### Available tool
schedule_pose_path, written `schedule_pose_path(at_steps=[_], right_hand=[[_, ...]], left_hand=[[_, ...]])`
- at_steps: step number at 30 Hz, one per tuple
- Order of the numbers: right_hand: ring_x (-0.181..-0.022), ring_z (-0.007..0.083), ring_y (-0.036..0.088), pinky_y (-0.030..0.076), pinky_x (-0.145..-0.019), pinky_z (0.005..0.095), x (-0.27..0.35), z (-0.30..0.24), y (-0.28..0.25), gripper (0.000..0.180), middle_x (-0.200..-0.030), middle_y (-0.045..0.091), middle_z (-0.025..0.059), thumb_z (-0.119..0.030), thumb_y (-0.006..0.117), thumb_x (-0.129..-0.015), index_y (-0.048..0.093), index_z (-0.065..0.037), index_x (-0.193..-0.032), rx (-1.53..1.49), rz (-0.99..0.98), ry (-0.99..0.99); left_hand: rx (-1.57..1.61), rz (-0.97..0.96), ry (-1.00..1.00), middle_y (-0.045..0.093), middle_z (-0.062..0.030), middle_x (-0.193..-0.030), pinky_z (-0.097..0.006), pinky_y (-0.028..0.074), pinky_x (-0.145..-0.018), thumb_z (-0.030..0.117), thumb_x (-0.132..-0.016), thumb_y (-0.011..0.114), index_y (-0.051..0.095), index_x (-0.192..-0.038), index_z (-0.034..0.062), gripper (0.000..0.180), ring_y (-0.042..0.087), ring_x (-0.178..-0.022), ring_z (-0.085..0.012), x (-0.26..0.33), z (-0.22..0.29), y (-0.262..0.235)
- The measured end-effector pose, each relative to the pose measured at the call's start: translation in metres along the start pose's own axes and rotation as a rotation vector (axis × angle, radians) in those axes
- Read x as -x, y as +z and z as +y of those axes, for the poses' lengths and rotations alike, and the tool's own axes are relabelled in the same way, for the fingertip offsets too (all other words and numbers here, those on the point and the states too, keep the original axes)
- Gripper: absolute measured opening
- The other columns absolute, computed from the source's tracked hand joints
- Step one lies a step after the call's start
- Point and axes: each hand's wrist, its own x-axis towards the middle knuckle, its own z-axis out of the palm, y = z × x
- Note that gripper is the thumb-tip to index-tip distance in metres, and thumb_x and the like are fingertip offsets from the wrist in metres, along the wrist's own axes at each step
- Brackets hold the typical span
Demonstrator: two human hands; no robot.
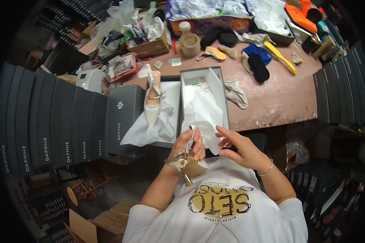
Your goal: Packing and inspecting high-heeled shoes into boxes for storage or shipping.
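Note:
My left hand (189,146) grips a high-heeled shoe (190,165) close to my chest, its gold heel pointing down and toward me. Crumpled white stuffing shows at the end between my fingers. Fingers spread, my right hand (244,150) hovers just right of it with nothing in it. A matching white pointed slingback shoe (152,113) lies toe toward me on white tissue paper (166,121), partly over an open grey shoebox (178,93). Beside that, a second open grey box part (220,77) holds more white tissue (202,107).
Stacked grey shoeboxes (54,117) wall off the left, and more boxes (340,85) stand at the right. On the pinkish table (284,101) lie a yellow-handled brush (280,57), a black pad (258,68), a crumpled cloth (236,94) and a jar (189,43). A box of plastic wrap (209,24) sits behind.

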Motion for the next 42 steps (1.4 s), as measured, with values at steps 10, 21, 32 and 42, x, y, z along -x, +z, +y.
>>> schedule_pose_path(at_steps=[10,21,32,42], right_hand=[[-0.082,0.0246,0.062,0.051,-0.076,0.0342,-0.023,-0.019,0.031,0.053,-0.107,0.06,0.0157,-0.015,0.07,-0.084,0.049,-0.004,-0.132,0.047,-0.044,-0.129],[-0.093,0.0312,0.062,0.051,-0.075,0.0363,-0.04,-0.041,0.002,0.035,-0.104,0.062,0.0147,-0.006,0.068,-0.081,0.06,-0.003,-0.114,0.519,0.118,-0.389],[-0.088,0.0178,0.064,0.051,-0.074,0.0291,-0.024,-0.023,0.031,0.058,-0.101,0.065,0.0129,-0.027,0.072,-0.085,0.045,-0.004,-0.131,-0.134,-0.04,-0.05],[-0.11,0.025,0.056,0.047,-0.091,0.0338,-0.065,-0.035,0.001,0.054,-0.124,0.055,0.0135,-0.005,0.074,-0.078,0.05,-0.003,-0.126,0.086,0.162,-0.448]], left_hand=[[0.351,-0.258,0.035,0.047,-0.0035,-0.06,-0.031,0.044,-0.046,0.03,-0.101,0.035,0.045,-0.095,0.0075,0.025,0.051,-0.042,-0.016,0.006,0.026,-0.005],[0.464,-0.139,-0.02,0.048,-0.0042,-0.071,-0.03,0.046,-0.058,0.032,-0.1,0.04,0.051,-0.099,0.005,0.029,0.051,-0.058,-0.0152,-0.028,0.032,0.002],[0.478,-0.108,0.094,0.051,-0.006,-0.081,-0.03,0.05,-0.071,0.032,-0.099,0.047,0.049,-0.105,0.0015,0.031,0.053,-0.066,-0.0156,-0.041,0.037,-0.003],[-0.18,0.129,0.223,0.044,-0.0141,-0.137,-0.054,0.044,-0.097,0.067,-0.089,0.043,0.025,-0.147,0.0077,0.085,0.05,-0.12,-0.0316,0.014,0.062,0.018]])
